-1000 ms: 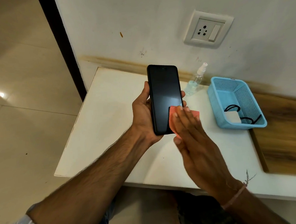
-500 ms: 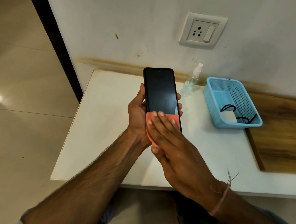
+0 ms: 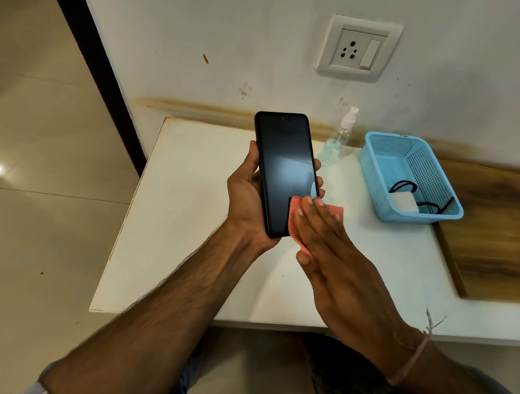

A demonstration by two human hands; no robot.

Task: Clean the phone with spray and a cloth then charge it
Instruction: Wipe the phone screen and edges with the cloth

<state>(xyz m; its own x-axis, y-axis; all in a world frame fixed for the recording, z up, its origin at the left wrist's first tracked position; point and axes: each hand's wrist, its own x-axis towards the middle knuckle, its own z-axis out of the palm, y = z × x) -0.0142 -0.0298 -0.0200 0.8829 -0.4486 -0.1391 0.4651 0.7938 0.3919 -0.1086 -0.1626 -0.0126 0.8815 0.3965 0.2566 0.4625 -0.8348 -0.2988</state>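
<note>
You held the phone [image 3: 286, 170] upright above the white table, its dark screen facing you, switched off and showing a pale glare across the lower half. The pink cloth [image 3: 296, 212] lay pressed flat against the screen's lower right corner, spilling past the phone's right edge. The clear spray bottle [image 3: 338, 142] with its white nozzle stood on the table by the wall, just left of the blue basket [image 3: 378, 185]. Inside that basket sat the white charger block [image 3: 403, 202] with its black cable [image 3: 404, 185] coiled around it, unplugged from the wall socket [image 3: 359, 48]
</note>
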